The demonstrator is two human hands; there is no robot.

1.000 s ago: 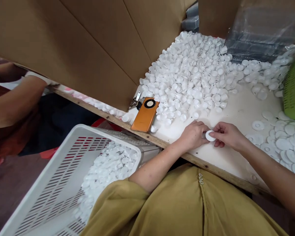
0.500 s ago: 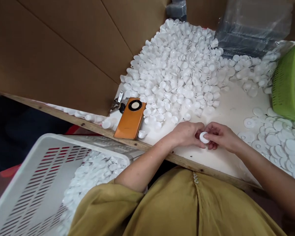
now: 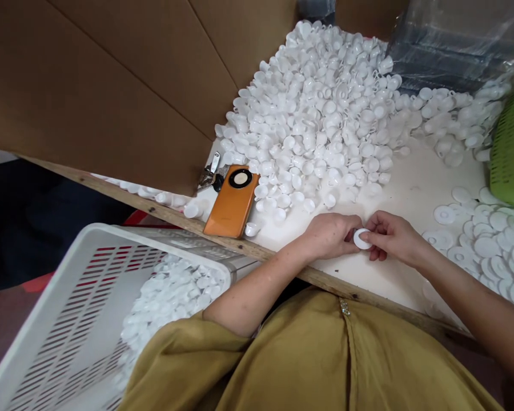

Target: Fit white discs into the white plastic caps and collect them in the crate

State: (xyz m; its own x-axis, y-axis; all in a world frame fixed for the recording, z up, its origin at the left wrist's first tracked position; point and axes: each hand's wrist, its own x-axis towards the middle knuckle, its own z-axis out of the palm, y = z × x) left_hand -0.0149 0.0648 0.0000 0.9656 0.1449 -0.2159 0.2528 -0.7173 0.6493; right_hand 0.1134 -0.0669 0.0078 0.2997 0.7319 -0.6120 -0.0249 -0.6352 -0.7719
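Over the near edge of the table, a small white plastic saucer (image 3: 362,239) is tilted between my two hands. My left hand (image 3: 332,235) is closed at its left side, thumb and fingers pinching; whether a cup is also in the fingers is hidden. My right hand (image 3: 392,235) grips the saucer's right side with thumb and fingertips. Beyond the hands lies a big heap of tiny white cups (image 3: 321,120), many with small handles. To the right of my right hand spreads a pile of similar white saucers (image 3: 492,245).
An orange phone (image 3: 229,211) lies face down at the table's wooden edge (image 3: 278,257), beside keys and a nail clipper (image 3: 215,162). A white crate (image 3: 89,234) holding white pieces stands below left. A green basket (image 3: 512,154) is at right; cardboard (image 3: 124,74) walls the left.
The view has shifted slightly, so the scene sits a little differently in the frame. Both hands still hold the saucer in nearly the same place, its face turned slightly.
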